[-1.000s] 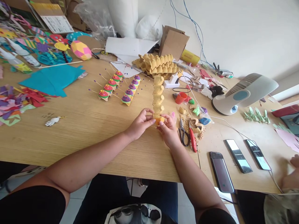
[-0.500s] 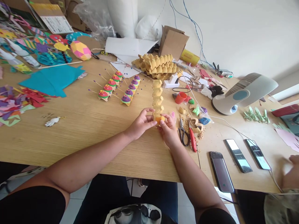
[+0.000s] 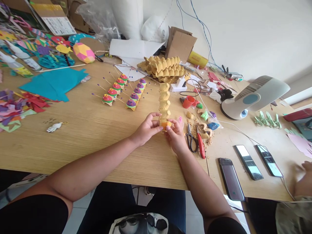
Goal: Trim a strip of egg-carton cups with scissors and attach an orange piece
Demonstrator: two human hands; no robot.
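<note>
A yellow egg carton strip (image 3: 164, 104) stretches away from me, its near end between my hands. From the left, my left hand (image 3: 148, 129) grips that end between thumb and fingers. My right hand (image 3: 175, 134) closes on the other side, its thumb against an orange-yellow patch (image 3: 166, 124) on the end cup; I cannot tell whether this is clay or paint. Black-handled scissors (image 3: 192, 139) and a red utility knife (image 3: 201, 143) lie just right of my right hand. Two decorated carton strips, one red and green (image 3: 112, 92), one purple and green (image 3: 134, 97), stand beyond my left hand.
Stacked egg trays (image 3: 163, 68) sit at the back. A white fan (image 3: 253, 96), several phones (image 3: 230, 178) and a red cup (image 3: 188, 102) are on the right. Blue paper (image 3: 53, 84) and coloured scraps (image 3: 21, 105) cover the left. Another person's hand (image 3: 304, 180) shows at the right edge.
My right thumb has shifted very slightly over the orange-yellow patch. Both hands keep their grip and the strip stays in place.
</note>
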